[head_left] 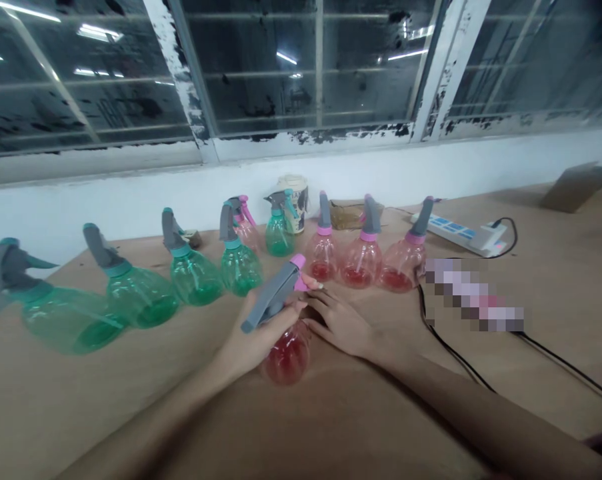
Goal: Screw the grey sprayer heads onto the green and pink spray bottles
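My left hand (259, 339) clasps a pink spray bottle (287, 359) while my right hand (345, 325) curls beside it, grip unclear.

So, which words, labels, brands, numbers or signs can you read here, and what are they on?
"AN": dark capitals on the pale cup by the wall; a letter before them is unclear, and a bottle partly covers the cup.
White power strip: blue patches, any print too blurred to read.
Pixelated object: unreadable.
Held spray bottle: no lettering visible.
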`<action>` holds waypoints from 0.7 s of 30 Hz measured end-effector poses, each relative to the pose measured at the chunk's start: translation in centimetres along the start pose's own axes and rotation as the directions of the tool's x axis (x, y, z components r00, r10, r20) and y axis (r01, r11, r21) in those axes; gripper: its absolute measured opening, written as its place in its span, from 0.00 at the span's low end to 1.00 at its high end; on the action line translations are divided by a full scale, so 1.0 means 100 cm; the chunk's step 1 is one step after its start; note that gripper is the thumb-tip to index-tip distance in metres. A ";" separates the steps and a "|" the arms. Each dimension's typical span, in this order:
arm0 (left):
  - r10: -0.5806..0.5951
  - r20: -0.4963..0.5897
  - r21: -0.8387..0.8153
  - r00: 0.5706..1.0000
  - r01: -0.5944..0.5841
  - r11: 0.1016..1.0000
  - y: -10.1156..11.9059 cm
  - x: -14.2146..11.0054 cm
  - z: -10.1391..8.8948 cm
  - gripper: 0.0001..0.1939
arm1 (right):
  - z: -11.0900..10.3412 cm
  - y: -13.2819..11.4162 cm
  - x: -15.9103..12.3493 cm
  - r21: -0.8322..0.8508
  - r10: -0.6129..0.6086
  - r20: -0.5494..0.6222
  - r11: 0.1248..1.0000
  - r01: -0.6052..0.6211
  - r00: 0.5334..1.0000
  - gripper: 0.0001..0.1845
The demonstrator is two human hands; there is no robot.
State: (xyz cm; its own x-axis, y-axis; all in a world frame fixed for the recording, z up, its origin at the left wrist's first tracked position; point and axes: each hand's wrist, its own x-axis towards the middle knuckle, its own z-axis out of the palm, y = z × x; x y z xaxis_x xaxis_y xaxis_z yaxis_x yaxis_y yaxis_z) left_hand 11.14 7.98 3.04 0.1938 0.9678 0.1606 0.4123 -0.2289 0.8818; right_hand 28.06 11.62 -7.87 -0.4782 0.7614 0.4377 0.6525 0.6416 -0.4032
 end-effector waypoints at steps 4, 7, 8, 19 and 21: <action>-0.009 -0.003 -0.024 1.000 0.009 1.000 -0.007 0.001 0.001 0.10 | 0.002 -0.001 0.000 -0.012 0.005 -0.018 1.000 -0.005 1.000 0.21; -0.019 0.005 -0.065 1.000 0.019 0.998 -0.009 0.001 0.001 0.11 | 0.002 -0.001 -0.001 -0.023 -0.003 -0.020 1.000 0.003 1.000 0.21; -0.022 0.013 -0.066 1.000 0.023 0.998 -0.009 0.001 0.001 0.11 | 0.002 -0.001 -0.001 -0.030 -0.006 -0.018 1.000 0.005 1.000 0.22; 0.038 0.298 -0.157 0.954 0.010 0.988 -0.010 -0.002 -0.007 0.11 | -0.010 -0.004 -0.001 0.064 0.007 0.020 0.998 -0.008 1.000 0.22; 0.028 0.252 -0.101 0.967 -0.002 0.995 -0.006 -0.003 -0.005 0.09 | -0.011 -0.004 -0.002 0.074 0.006 0.029 0.997 -0.008 1.000 0.22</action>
State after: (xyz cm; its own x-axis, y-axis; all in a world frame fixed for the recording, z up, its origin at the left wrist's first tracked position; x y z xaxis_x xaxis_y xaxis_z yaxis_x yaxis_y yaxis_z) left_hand 10.37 7.89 2.75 0.4230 0.9036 0.0683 0.3197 -0.2193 0.9218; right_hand 28.56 11.14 -6.86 -0.4912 0.7676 0.4117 0.6112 0.6405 -0.4650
